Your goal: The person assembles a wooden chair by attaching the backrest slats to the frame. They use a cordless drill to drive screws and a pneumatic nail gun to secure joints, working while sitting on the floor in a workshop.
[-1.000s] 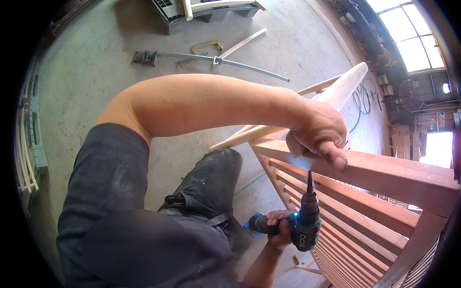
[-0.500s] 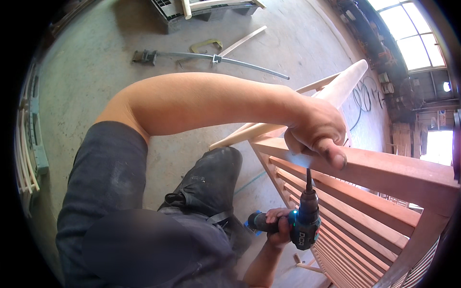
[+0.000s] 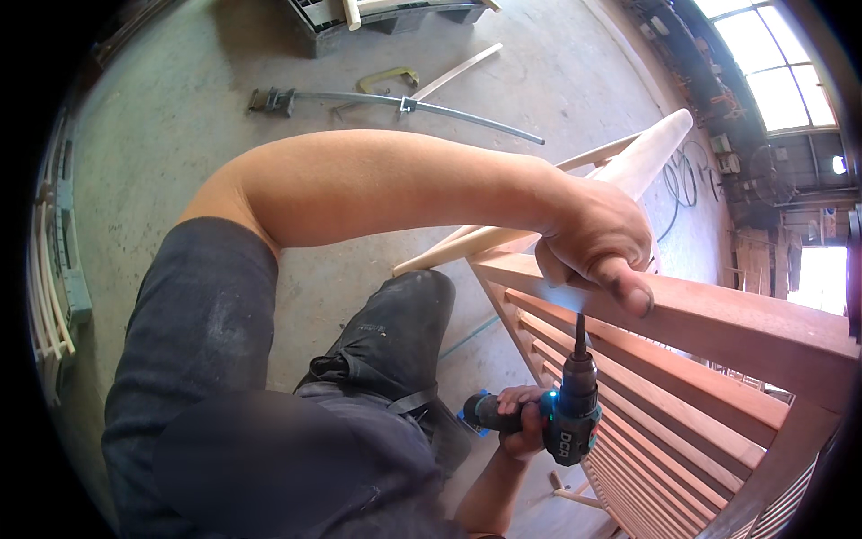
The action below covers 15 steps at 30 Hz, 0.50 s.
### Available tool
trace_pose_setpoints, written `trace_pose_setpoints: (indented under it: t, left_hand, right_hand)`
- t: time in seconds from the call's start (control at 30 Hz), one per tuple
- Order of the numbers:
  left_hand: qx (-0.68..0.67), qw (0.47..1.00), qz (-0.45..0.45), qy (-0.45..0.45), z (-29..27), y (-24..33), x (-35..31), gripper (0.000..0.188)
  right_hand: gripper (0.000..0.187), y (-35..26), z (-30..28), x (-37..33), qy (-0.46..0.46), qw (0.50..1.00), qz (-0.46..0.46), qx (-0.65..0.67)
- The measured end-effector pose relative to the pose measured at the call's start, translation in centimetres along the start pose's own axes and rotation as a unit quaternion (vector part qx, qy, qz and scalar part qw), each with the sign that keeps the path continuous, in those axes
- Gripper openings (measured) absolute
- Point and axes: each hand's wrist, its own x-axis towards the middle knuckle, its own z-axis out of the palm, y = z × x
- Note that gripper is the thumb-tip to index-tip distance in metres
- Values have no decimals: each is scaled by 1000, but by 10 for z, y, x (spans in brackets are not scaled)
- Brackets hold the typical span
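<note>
Left hand [image 3: 600, 232] curled over the rail [image 3: 745, 328], right hand [image 3: 526, 429] wrapped round the nearer drill [image 3: 572, 422]; bit [image 3: 581, 338] best held square, left thumb [image 3: 636, 295] clear of its line.

So we've got two hands, one left hand [image 3: 600, 235] and one right hand [image 3: 523, 420], plus one cordless drill [image 3: 572, 415] with one bit [image 3: 580, 337]. We count one bar clamp [image 3: 407, 105], one yellow C-clamp [image 3: 388, 73], one wooden stick [image 3: 458, 70] by the clamps, one fan [image 3: 768, 178] and one gridded window [image 3: 774, 72]. Slats [image 3: 664, 361]? At least six, but they bunch up too tightly for us to get a full tally.
</note>
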Motion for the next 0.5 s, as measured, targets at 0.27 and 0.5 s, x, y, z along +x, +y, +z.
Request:
trace_pose_setpoints:
  t: [0.27,0.5]
  left_hand:
    - [-18,999,26,9,4,-10,2,100]
    - [-17,1000,17,-1,0,-9,4,103]
  right_hand:
    - [10,-8,7,-3,20,999,42,0]
    - [9,-1,-2,-4,11,999,44,27]
